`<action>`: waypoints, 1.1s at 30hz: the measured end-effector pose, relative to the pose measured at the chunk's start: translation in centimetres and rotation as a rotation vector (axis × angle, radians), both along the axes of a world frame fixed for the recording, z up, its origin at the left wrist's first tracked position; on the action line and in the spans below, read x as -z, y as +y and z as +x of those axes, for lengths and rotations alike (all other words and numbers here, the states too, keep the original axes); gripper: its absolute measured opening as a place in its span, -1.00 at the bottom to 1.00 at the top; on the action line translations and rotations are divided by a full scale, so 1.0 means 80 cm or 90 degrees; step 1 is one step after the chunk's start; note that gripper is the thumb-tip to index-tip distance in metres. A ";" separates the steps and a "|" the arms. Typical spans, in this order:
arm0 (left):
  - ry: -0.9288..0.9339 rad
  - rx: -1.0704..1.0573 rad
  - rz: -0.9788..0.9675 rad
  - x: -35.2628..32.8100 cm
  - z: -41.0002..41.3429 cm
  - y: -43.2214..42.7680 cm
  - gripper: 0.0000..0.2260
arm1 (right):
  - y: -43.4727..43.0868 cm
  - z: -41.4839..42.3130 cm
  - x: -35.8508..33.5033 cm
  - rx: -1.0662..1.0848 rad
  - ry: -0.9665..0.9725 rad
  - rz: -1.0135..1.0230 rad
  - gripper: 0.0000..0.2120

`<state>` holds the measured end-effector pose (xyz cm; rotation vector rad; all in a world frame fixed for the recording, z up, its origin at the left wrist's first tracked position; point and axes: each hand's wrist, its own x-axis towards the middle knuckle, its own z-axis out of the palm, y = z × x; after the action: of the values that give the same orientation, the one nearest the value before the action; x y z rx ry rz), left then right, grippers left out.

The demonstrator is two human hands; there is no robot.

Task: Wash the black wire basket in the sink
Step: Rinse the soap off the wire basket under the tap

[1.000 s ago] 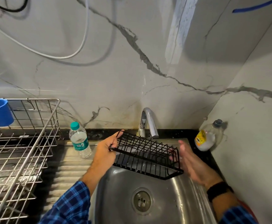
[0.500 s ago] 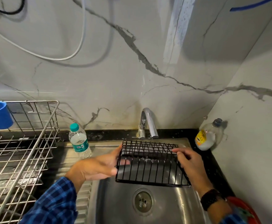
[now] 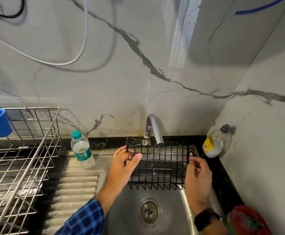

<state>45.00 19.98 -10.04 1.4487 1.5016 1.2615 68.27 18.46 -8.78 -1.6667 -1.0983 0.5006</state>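
The stainless steel sink (image 3: 173, 202) fills the lower middle, with a silver wire dish rack (image 3: 19, 167) at nine o'clock of it, probably waiting for washed items. The black wire basket (image 3: 160, 165) hangs over the basin's twelve o'clock end, tilted up under the curved chrome tap (image 3: 155, 128) so water can run through its grid. The left hand (image 3: 123, 165) pinches the basket's nine o'clock edge. The right hand (image 3: 198, 177) curls its fingers on the three o'clock edge, steadying it. A clear plastic water bottle (image 3: 82, 150) stands at ten o'clock.

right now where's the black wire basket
Head view, centre: black wire basket held over the sink under the tap, left hand and right hand gripping its two ends.
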 end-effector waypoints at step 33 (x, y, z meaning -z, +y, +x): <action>0.493 0.144 0.238 0.001 0.036 0.048 -0.69 | 0.062 -0.060 -0.031 -0.414 -0.249 -0.011 -0.81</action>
<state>47.92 23.83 -10.09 2.4749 1.5323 0.9035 63.48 23.40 -6.32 -1.4285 -1.9499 0.6018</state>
